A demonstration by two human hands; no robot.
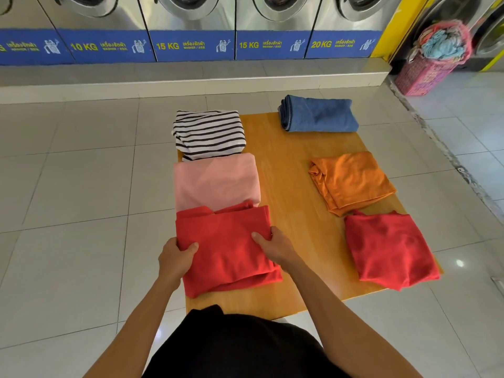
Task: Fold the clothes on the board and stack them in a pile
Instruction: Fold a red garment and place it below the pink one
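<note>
A wooden board [289, 170] lies on the tiled floor with several folded garments on it. Down its left side lie a striped top [210, 133], a pink garment [216, 181] and a folded red garment [229, 252]. My left hand [176, 259] grips the red garment's left edge, thumb on top. My right hand [275, 245] grips its right edge the same way. On the right side lie folded blue jeans [319, 114], an orange garment [350, 181] and a second red garment [390, 249].
A row of washing machines [191, 25] stands on a raised step beyond the board. A pink laundry basket [433, 61] full of clothes stands at the far right. Tiled floor [76, 186] surrounds the board. My black clothing fills the bottom centre.
</note>
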